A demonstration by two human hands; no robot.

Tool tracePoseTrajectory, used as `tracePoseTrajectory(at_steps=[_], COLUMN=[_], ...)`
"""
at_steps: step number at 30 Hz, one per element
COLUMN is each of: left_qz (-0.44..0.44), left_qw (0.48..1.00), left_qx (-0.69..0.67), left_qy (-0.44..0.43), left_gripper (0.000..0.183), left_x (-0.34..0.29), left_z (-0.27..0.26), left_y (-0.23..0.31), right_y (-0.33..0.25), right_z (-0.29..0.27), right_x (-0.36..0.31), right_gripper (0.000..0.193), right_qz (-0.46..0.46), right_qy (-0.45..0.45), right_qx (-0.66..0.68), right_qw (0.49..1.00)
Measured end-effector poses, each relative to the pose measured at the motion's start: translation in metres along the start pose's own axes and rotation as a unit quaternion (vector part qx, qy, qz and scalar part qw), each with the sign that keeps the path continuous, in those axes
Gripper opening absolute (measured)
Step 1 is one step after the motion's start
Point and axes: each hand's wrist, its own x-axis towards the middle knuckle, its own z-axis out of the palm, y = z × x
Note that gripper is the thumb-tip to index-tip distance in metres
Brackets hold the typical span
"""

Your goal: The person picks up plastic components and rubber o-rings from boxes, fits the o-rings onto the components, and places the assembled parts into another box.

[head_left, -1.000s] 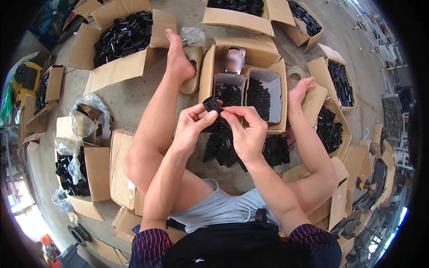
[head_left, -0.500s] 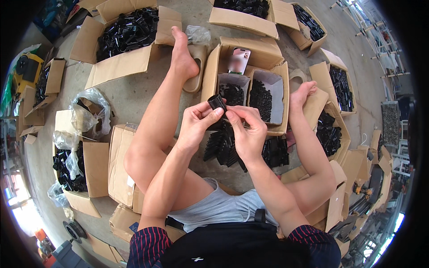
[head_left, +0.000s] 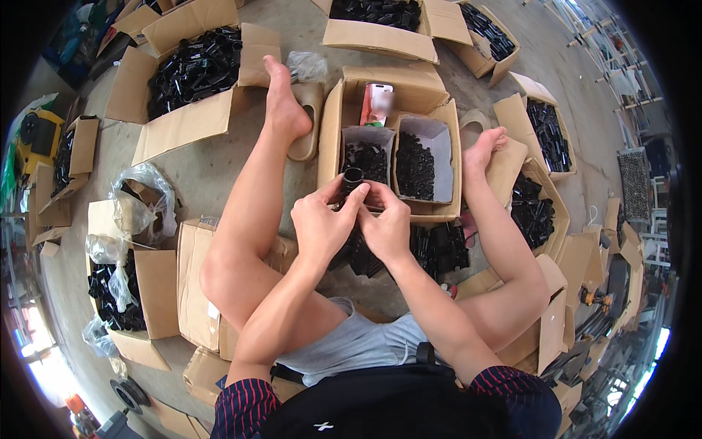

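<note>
A short black plastic tube stands nearly upright between my hands, its round open end turned up. My left hand is closed round its left side, with the thumb laid across the front. From the right, my right hand pinches at the tube's lower part; the fingertips overlap there and hide its lower end. Just beyond is a cardboard box with two grey bins. Small black parts lie in the left bin, and more small black pieces fill part of the right one.
A phone leans at the box's far side. Black tube parts lie on the floor between my legs. Open cartons of black parts stand around, with plastic bags at the left and a sandal beside my left foot.
My hands have drawn closer together, the right one shifting left toward the tube. The tube has turned from tilted to nearly upright and sits slightly lower. The whole view has shifted a little.
</note>
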Motion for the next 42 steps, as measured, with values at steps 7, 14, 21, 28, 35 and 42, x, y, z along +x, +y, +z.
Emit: tracePoseTrajectory(at_steps=[7,14,21,28,35,42], left_qz=[-0.209,-0.336,-0.36,-0.378,-0.377,-0.365], left_qw=[0.877,0.778,0.783,0.736,0.75,0.76], left_qx=[-0.363,-0.487,-0.479,-0.529,-0.524,-0.52], left_qy=[-0.238,-0.212,-0.17,-0.19,-0.149,-0.137], left_gripper=[0.046,0.027,0.021,0.027,0.03,0.03], left_x=[-0.003,-0.01,-0.011,-0.007,-0.005,-0.006], left_z=[0.01,0.016,0.015,0.01,0.006,0.019], left_y=[-0.022,-0.016,-0.013,-0.011,-0.005,-0.023], right_y=[0.007,0.016,0.03,0.043,0.146,0.16], right_z=[-0.038,-0.047,-0.044,-0.061,-0.124,-0.094], right_x=[0.018,0.03,0.026,0.044,0.125,0.126], right_gripper=[0.031,0.03,0.036,0.033,0.024,0.023], right_qz=[0.229,0.282,0.285,0.249,0.15,0.075], right_qy=[-0.088,-0.13,-0.128,-0.113,-0.006,-0.131], right_qx=[0.348,0.225,0.252,0.282,-0.191,-0.4], right_qw=[0.905,0.924,0.916,0.92,0.97,0.904])
